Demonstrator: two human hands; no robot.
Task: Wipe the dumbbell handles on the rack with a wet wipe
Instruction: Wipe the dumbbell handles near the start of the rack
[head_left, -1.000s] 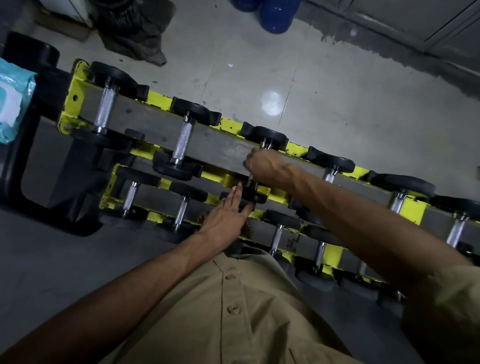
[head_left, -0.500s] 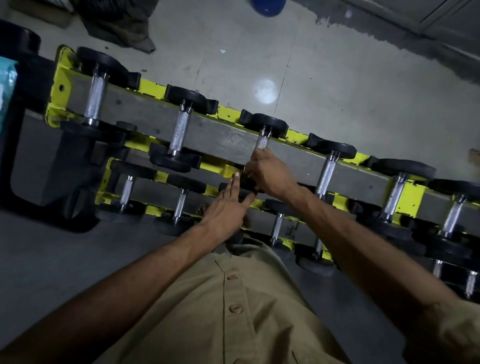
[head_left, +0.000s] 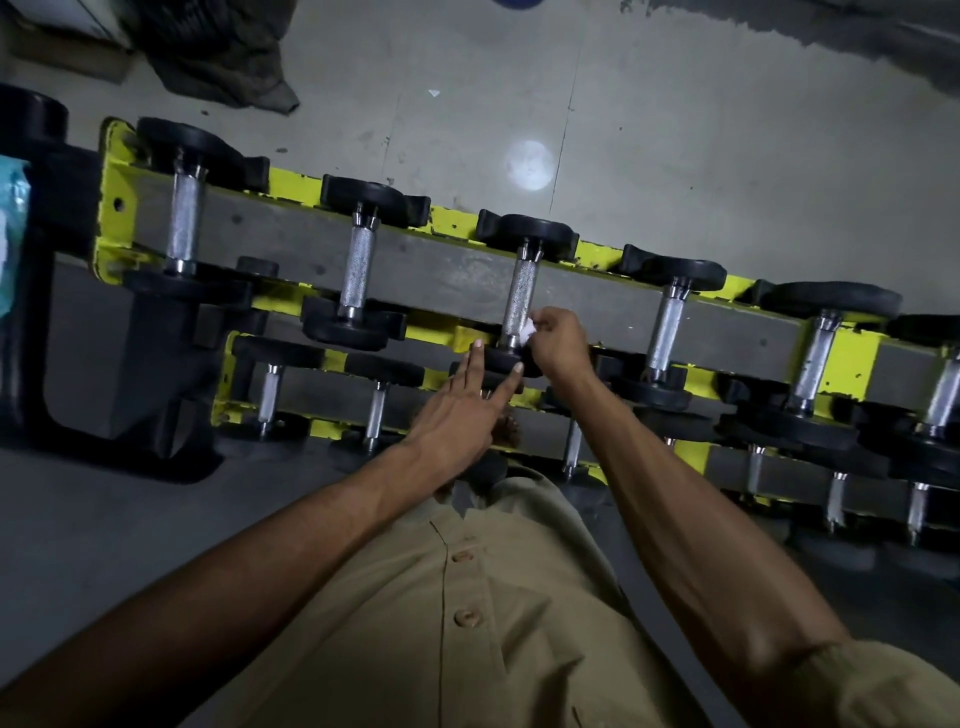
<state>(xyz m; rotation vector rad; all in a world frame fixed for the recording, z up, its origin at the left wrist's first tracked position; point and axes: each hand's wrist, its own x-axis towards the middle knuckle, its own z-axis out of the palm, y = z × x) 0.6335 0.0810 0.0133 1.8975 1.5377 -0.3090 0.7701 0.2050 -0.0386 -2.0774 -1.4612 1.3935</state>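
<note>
Now the right hand (head_left: 558, 340) pinches a small bunched white wet wipe (head_left: 527, 330) against the near end of the knurled handle (head_left: 521, 293) of one dumbbell (head_left: 524, 231), which lies across the top tier of the yellow rack (head_left: 441, 275). Thumb and curled fingers close tightly on the wipe, which touches the steel just above that dumbbell's near black head (head_left: 501, 361). The left hand (head_left: 462, 410) lies flat with straight fingers and holds nothing, its fingertips (head_left: 518, 368) resting on the same head. More dumbbells sit on either side of this dumbbell and on the lower tier beneath it. Beyond it is grey floor (head_left: 675, 130), with a dark cloth (head_left: 218, 62) far to its left. A teal packet (head_left: 10, 234) shows at the frame edge, also to its left.
</note>
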